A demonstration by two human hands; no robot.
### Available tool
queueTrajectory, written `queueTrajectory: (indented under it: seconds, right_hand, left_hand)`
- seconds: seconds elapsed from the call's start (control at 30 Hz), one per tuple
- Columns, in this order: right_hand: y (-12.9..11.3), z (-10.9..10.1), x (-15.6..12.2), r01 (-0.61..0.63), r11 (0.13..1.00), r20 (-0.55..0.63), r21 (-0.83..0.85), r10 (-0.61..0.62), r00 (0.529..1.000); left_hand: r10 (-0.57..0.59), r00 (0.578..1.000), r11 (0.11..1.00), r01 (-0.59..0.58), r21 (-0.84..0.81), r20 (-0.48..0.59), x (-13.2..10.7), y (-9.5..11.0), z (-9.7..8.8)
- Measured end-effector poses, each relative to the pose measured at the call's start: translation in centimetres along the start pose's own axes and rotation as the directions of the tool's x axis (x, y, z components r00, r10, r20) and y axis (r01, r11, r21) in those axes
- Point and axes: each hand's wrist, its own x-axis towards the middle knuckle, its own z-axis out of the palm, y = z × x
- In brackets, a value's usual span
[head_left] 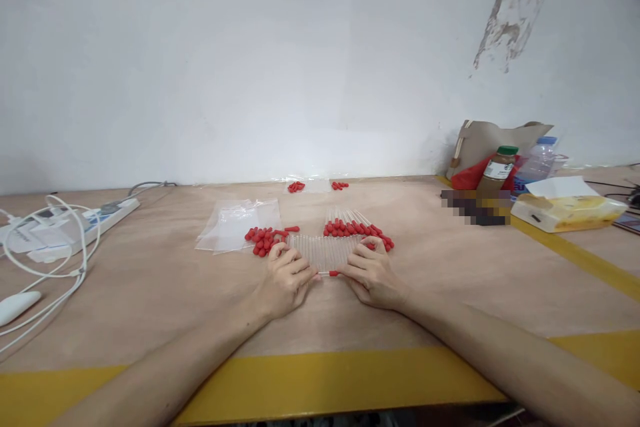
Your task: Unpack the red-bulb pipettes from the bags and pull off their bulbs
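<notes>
Near the middle of the table, a dropper, a thin clear tube (324, 273) with a red rubber bulb (333, 273) at its right end, lies level between my hands. My left hand (290, 279) is closed, pinching the tube side. On the bulb side, my right hand (371, 275) is closed too, fingertips at the red end. Just beyond them is a row of clear thin tubes (323, 252) side by side. A heap of loose red bulbs (260, 240) sits past my left hand. Behind my right hand, several red-bulbed droppers (350, 225) lie fanned out, tubes pointing away.
Clear plastic bags (227, 223) lie left of the heap. Small bags with red bulbs (296, 187) are by the wall. A power strip (113, 217) with white cables is at left. Bottles (499, 170) and a yellow tissue pack (567, 210) stand at right.
</notes>
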Motion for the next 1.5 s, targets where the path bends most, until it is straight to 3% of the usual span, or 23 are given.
queueTrajectory:
  seconds: [0.3,0.37,0.43,0.5,0.57,0.67,0.73,0.83,0.93,1.07,1.13,1.37,1.5]
  right_hand:
    - [-0.2,-0.3,-0.1,-0.023,0.999,-0.006,0.033,0.023,1.000]
    - [0.3,-0.4,-0.3,-0.075,0.996,-0.021,0.056,0.077,0.997]
    - [1.5,-0.7,-0.5,-0.208,0.972,-0.077,0.108,0.217,0.973]
    - [3.3,-1.0,-0.7,-0.395,0.898,-0.156,0.196,0.426,0.891]
    - [5.5,-1.2,-1.0,-0.557,0.774,-0.197,0.300,0.622,0.758]
    - [8.5,-1.0,-1.6,-0.700,0.610,-0.162,0.371,0.785,0.598]
    - [9.8,-0.7,-1.9,-0.752,0.538,-0.107,0.382,0.833,0.542]
    - [10.2,-0.2,-2.2,-0.789,0.462,-0.014,0.405,0.866,0.499]
    - [9.3,-0.2,-2.0,-0.791,0.451,0.060,0.414,0.853,0.518]
    - [8.1,-0.6,-1.4,-0.786,0.544,0.183,0.295,0.775,0.605]
    - [7.9,-0.6,-1.3,-0.778,0.584,0.207,0.233,0.752,0.626]
    - [8.0,-0.7,-0.9,-0.794,0.599,0.228,0.100,0.763,0.605]
    - [8.2,-0.7,-1.2,-0.824,0.556,0.184,0.107,0.804,0.566]
  left_hand:
    - [0.022,0.999,1.000,-0.022,-0.010,-0.039,-0.4,-0.2,0.6]
    - [0.005,0.998,0.999,-0.007,-0.038,-0.065,-0.5,-0.7,0.5]
    - [-0.079,0.990,0.994,0.070,-0.080,-0.119,-0.5,-1.4,0.2]
    - [-0.231,0.958,0.969,0.210,-0.134,-0.172,-0.4,-2.3,-0.3]
    - [-0.359,0.919,0.928,0.333,-0.167,-0.164,-0.3,-3.0,-0.5]
    - [-0.404,0.911,0.909,0.388,-0.153,-0.089,-0.2,-3.5,0.1]
    - [-0.389,0.919,0.916,0.379,-0.133,-0.056,-0.3,-3.6,0.9]
    - [-0.364,0.929,0.927,0.356,-0.117,-0.060,-0.5,-3.8,2.0]
    - [-0.323,0.941,0.942,0.308,-0.135,-0.105,-0.5,-4.0,2.3]
    - [-0.294,0.949,0.953,0.281,-0.113,-0.118,-0.3,-4.2,2.0]
    - [-0.264,0.957,0.963,0.255,-0.087,-0.118,-0.3,-4.2,2.1]
    - [-0.193,0.977,0.976,0.182,-0.118,-0.087,-0.8,-3.8,2.3]
    - [-0.174,0.983,0.973,0.163,-0.162,-0.053,-0.9,-3.4,1.9]
